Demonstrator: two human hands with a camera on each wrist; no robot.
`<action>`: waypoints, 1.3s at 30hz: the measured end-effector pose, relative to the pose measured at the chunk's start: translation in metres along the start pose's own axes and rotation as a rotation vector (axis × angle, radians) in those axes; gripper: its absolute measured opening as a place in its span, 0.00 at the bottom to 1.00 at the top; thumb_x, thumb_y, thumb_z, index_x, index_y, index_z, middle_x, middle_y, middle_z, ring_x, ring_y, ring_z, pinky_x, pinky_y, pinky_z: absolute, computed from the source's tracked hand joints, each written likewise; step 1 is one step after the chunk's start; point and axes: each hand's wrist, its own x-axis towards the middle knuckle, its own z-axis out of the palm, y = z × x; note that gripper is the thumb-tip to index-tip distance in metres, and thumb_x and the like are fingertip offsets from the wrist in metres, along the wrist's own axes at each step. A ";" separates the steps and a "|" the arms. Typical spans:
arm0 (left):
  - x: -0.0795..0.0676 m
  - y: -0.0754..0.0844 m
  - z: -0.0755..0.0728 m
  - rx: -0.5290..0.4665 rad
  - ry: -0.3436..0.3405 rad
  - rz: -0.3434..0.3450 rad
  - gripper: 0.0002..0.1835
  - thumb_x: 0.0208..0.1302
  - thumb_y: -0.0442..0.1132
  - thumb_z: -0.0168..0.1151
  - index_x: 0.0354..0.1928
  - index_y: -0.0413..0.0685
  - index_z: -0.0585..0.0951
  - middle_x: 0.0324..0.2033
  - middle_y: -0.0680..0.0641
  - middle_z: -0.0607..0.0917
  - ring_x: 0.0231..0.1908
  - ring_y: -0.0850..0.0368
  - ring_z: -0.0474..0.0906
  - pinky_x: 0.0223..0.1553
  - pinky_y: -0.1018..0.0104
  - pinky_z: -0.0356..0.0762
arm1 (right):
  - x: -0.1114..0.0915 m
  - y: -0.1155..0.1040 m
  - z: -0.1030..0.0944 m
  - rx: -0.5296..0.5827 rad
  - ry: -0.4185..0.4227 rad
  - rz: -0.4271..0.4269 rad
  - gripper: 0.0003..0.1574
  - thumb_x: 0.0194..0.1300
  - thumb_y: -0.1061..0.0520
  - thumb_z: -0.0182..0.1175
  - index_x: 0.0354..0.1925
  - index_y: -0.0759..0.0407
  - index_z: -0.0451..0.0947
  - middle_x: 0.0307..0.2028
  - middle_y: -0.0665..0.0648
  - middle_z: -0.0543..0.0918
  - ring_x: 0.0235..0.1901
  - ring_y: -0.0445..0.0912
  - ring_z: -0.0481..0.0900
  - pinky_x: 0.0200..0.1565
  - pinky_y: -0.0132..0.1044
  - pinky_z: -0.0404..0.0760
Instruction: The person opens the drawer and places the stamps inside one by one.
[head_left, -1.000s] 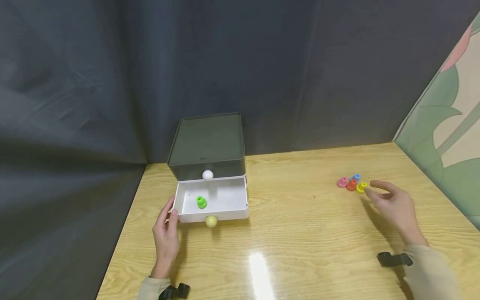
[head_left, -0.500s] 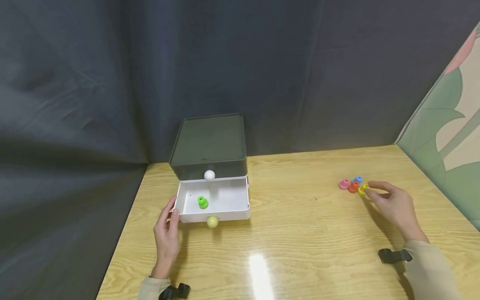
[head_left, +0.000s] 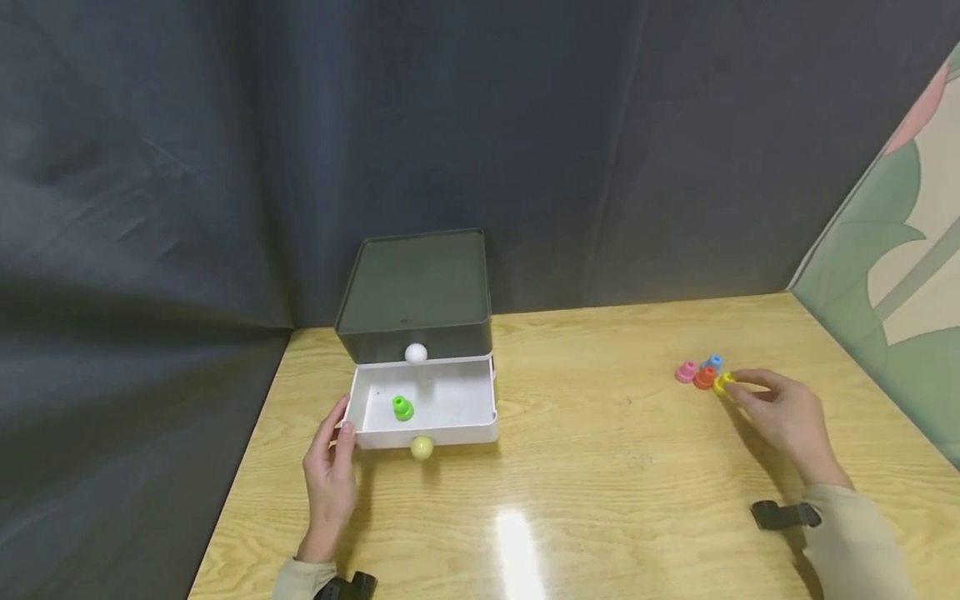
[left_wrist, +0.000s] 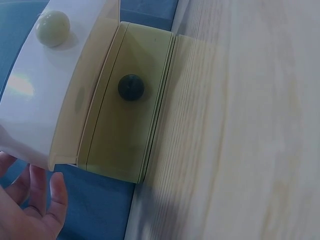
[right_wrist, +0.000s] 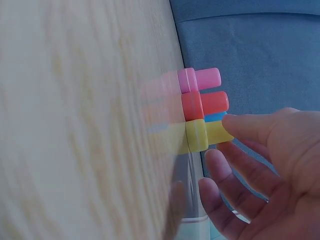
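My left hand (head_left: 328,483) grips the front left corner of a white drawer (head_left: 465,434), thumb at the front and fingers along the side. The drawer stands pulled out and bears a pale yellow-green knob (head_left: 422,447). Inside it, left of the middle, is a green stepped plastic peg (head_left: 402,408). Over at the right, my right hand (head_left: 783,421) pinches the narrow top of a yellow peg (right_wrist: 197,135) between thumb and forefinger; its wide base touches the table. Close beside it stand a red peg (head_left: 704,378), a pink peg (head_left: 686,372) and a blue peg (head_left: 713,362).
A dark grey cabinet (head_left: 420,279) with a white knob (head_left: 416,353) houses the drawer. In the left wrist view, a lower drawer front (left_wrist: 120,135) with a dark knob shows beneath. A dark curtain (head_left: 540,150) bounds the wooden table (head_left: 585,475) behind and at left.
My right hand has moved slightly left onto the yellow peg, and its thumb and forefinger have closed on the peg's top. My left hand has stayed on the drawer corner.
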 end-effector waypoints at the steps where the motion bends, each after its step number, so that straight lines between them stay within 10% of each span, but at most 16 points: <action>1: 0.000 0.000 0.000 -0.002 -0.002 0.002 0.21 0.82 0.31 0.51 0.71 0.40 0.79 0.64 0.34 0.83 0.43 0.70 0.78 0.40 0.78 0.77 | -0.001 0.000 0.001 -0.002 0.006 0.001 0.28 0.78 0.47 0.63 0.61 0.68 0.83 0.58 0.80 0.83 0.34 0.19 0.71 0.28 0.28 0.79; 10: 0.000 0.002 -0.002 0.012 -0.008 -0.008 0.21 0.83 0.32 0.50 0.72 0.40 0.78 0.65 0.34 0.83 0.47 0.70 0.79 0.43 0.79 0.77 | -0.001 0.002 0.002 -0.016 0.020 -0.001 0.28 0.77 0.46 0.64 0.59 0.68 0.84 0.58 0.79 0.84 0.34 0.16 0.69 0.30 0.23 0.75; 14: 0.000 0.003 -0.003 0.007 -0.006 0.002 0.21 0.83 0.32 0.51 0.71 0.39 0.78 0.65 0.33 0.83 0.45 0.70 0.78 0.42 0.80 0.76 | 0.001 0.001 0.003 -0.022 0.005 -0.002 0.32 0.76 0.42 0.65 0.60 0.67 0.83 0.58 0.79 0.83 0.39 0.49 0.91 0.32 0.24 0.74; 17: -0.001 0.002 -0.003 0.004 -0.009 0.001 0.21 0.82 0.31 0.51 0.71 0.39 0.78 0.65 0.32 0.82 0.47 0.71 0.79 0.42 0.81 0.76 | 0.002 0.001 0.003 -0.023 -0.005 -0.011 0.33 0.76 0.42 0.65 0.62 0.68 0.81 0.59 0.80 0.82 0.51 0.74 0.86 0.32 0.25 0.74; 28: 0.000 0.001 -0.002 -0.008 -0.016 -0.003 0.21 0.83 0.32 0.51 0.72 0.39 0.77 0.67 0.33 0.82 0.55 0.74 0.79 0.46 0.83 0.77 | 0.003 0.001 -0.001 -0.017 -0.030 0.000 0.32 0.78 0.44 0.62 0.63 0.70 0.80 0.60 0.81 0.81 0.52 0.75 0.85 0.32 0.26 0.75; 39: 0.000 -0.001 -0.001 0.019 -0.018 -0.017 0.21 0.84 0.33 0.50 0.72 0.41 0.78 0.66 0.35 0.82 0.44 0.71 0.77 0.41 0.78 0.76 | -0.003 -0.006 -0.013 0.025 -0.021 0.024 0.33 0.79 0.45 0.60 0.67 0.69 0.77 0.59 0.80 0.82 0.33 0.15 0.70 0.28 0.30 0.79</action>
